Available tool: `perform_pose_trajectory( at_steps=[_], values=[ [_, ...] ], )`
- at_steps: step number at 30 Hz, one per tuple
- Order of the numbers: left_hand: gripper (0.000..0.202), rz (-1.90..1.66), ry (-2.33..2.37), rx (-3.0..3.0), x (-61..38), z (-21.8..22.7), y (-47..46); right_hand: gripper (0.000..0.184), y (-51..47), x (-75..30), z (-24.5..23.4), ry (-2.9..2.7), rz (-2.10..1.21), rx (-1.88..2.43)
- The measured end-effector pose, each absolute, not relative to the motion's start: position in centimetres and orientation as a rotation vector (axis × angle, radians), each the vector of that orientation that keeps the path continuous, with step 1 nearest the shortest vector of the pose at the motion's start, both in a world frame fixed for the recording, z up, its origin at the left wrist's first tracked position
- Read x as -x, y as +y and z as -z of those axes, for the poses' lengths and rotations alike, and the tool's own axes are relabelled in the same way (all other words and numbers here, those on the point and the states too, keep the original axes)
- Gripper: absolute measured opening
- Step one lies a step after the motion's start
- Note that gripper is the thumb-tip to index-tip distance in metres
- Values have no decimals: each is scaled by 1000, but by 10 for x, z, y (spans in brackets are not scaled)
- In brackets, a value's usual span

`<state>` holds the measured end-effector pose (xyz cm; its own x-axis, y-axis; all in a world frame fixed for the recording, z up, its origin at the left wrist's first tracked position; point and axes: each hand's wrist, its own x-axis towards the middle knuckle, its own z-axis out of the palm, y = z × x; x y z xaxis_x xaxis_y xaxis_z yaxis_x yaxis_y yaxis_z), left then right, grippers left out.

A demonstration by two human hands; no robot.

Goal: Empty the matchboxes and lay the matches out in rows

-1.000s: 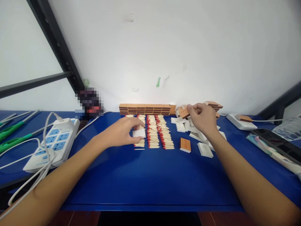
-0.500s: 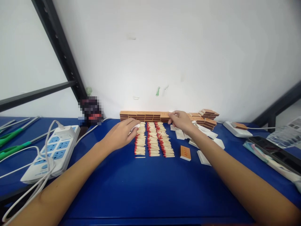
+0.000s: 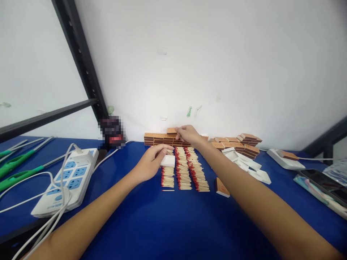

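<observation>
My left hand point(image 3: 151, 162) is closed on a white matchbox tray point(image 3: 168, 161), held over the upper part of the left column of matches. My right hand point(image 3: 187, 133) pinches an orange matchbox point(image 3: 171, 131) just above a stacked row of matchboxes point(image 3: 154, 137) along the wall; I cannot tell whether the box touches the row. Three columns of red-tipped matches point(image 3: 184, 173) lie in front of the row. A single match point(image 3: 168, 190) lies apart at the near end of the left column. Another matchbox point(image 3: 222, 187) lies beside the right forearm, partly hidden.
Several white trays point(image 3: 244, 162) lie loosely on the right, before more stacked matchboxes point(image 3: 248, 148). A power strip point(image 3: 73, 177) with white cables stands on the left, beside green-handled tools point(image 3: 21, 177). At the far right are a white block point(image 3: 286, 160) and a phone point(image 3: 325, 186).
My right hand has moved left along the row and now holds a matchbox above it. My left hand has turned, showing more of the white tray. The view has shifted slightly.
</observation>
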<state>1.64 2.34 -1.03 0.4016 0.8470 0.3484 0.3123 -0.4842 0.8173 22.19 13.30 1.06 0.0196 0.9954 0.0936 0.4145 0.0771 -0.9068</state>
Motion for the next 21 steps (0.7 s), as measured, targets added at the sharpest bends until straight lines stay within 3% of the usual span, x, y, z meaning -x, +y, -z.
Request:
perform_pose_trajectory(
  at_steps=[12,21],
  values=[
    [33,-1162,1204,-1691,-14,23,35,33,162,-124,-2,-1571,-794,1556],
    [23,-1295,1320,-1657,-4,23,46,30,145,-130,-4,-1708,-320,1667]
  ],
)
